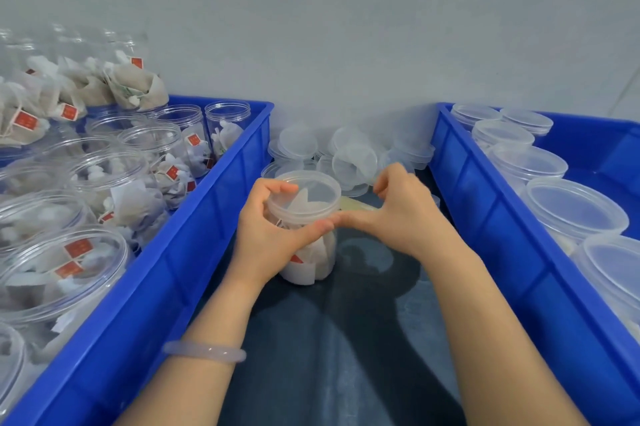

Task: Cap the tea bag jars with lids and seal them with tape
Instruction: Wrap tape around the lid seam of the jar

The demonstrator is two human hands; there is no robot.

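Pressure should run evenly round the lid (304, 192) seam: the left hand (266, 235) grips the capped jar (311, 259) between 2 crates, and the right hand (408, 214) thumbs the rim, fingers curled; I cannot tell whether they pinch the yellowish strip (358, 206). The left crate (194, 228) holds open jars of tea bags (114, 183), and the right crate (485, 218) holds capped jars (575, 207).
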